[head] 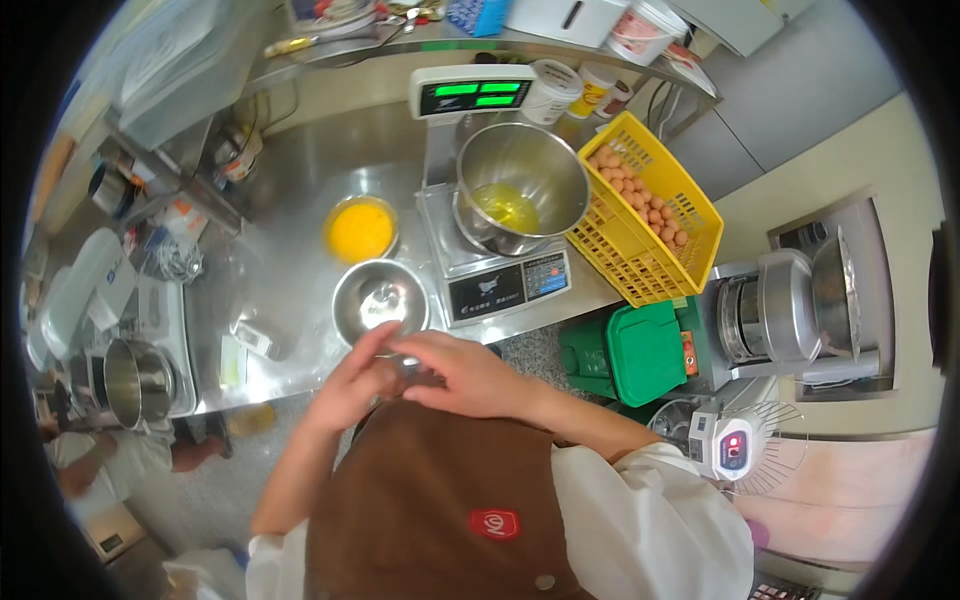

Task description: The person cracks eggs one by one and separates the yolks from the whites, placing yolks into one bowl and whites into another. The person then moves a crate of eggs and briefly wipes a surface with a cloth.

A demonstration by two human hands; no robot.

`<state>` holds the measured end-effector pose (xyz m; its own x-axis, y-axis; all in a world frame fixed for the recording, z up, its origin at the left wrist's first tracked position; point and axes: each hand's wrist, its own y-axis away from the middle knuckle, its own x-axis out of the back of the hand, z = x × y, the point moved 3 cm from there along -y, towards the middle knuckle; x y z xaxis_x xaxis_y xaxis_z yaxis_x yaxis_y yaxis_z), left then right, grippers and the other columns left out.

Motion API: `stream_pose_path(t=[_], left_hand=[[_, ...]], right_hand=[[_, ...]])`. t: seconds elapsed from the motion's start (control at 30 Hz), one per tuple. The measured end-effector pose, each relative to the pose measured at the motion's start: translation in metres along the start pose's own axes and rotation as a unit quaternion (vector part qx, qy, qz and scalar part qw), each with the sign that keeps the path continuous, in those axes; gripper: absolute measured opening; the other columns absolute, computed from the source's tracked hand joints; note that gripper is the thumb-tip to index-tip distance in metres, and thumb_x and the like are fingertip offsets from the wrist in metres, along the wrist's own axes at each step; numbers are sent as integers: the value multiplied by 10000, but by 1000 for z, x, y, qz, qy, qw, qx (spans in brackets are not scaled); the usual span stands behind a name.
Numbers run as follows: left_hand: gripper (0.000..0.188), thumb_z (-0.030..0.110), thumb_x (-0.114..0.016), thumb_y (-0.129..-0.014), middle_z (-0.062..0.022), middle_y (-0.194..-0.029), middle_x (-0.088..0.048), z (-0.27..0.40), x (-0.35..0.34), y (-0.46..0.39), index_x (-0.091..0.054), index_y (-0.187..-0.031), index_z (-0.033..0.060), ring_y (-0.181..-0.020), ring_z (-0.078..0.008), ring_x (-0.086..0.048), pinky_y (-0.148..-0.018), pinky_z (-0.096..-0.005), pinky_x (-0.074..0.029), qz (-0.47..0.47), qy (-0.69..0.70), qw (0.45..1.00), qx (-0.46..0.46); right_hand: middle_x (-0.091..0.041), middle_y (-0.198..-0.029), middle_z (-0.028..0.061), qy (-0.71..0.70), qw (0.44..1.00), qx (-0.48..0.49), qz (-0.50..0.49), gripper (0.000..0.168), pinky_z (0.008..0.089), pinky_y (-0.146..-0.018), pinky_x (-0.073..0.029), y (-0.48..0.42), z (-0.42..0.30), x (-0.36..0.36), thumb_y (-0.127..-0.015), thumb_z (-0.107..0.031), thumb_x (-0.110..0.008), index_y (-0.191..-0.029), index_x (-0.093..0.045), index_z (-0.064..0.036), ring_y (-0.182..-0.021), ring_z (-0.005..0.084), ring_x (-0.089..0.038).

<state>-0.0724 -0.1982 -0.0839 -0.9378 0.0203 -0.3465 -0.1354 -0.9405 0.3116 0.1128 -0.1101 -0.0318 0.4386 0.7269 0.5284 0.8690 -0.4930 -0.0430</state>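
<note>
My left hand (360,386) and my right hand (457,371) meet fingertip to fingertip at the near rim of an empty-looking steel bowl (367,304). Whether something small lies between the fingers cannot be made out. Just beyond stands a bowl of orange-yellow egg yolk (361,231). To the right, a large steel mixing bowl (559,176) holding clear yellowish liquid, which looks like egg white, rests on a digital scale (487,296) with a lit green display (476,90). A yellow plastic crate (637,262) at its right holds many brown eggs (652,210).
A green lidded bin (649,352) stands below the crate. At the left are a steel pot (139,382) on a second scale and a whisk (180,259). Tubs (553,86) stand behind the scale, under a loaded shelf (360,52). Another person (112,461) is at lower left.
</note>
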Motion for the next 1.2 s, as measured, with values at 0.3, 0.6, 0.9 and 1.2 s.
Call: stream_pose_path(t=[0.3,0.6,0.9,1.2], left_hand=[[704,177,-623,-1020,-91,-1418,-514,41,-163,-128,-257,-1611,67,-1209,-173,-564,-989,-330,-491,-120,-35,992,26],[619,236,-641,-988,-150,-1398,-587,33,-182,-162,-414,-1530,40,-1169,-275,-641,-902,-384,-540,-33,-40,998,19],[583,188,-659,-977,-152,-1347,-607,41,-156,-138,-456,-1494,8,-1121,-272,-649,-880,-382,-553,79,-25,996,17],[548,143,-653,-969,-151,-1334,-623,71,-137,-176,-482,-1471,4,-1116,-246,-647,-904,-364,-539,-10,-46,999,-27]], right_hand=[[-622,-1199,135,-54,989,-30,136,510,359,-764,-584,79,56,147,-846,-169,-797,-1295,-579,-62,-923,294,-694],[-685,-1085,202,203,879,-286,324,418,405,-830,-541,178,325,421,-831,-228,-791,-1161,-616,-40,-964,333,-678],[-721,-1072,202,271,836,-477,25,405,430,-826,-541,156,473,409,-871,-202,-706,-1236,-642,-37,-982,356,-685],[-708,-1089,246,241,826,-487,147,353,450,-842,-551,195,456,410,-946,-193,-614,-1251,-647,-18,-979,380,-687]])
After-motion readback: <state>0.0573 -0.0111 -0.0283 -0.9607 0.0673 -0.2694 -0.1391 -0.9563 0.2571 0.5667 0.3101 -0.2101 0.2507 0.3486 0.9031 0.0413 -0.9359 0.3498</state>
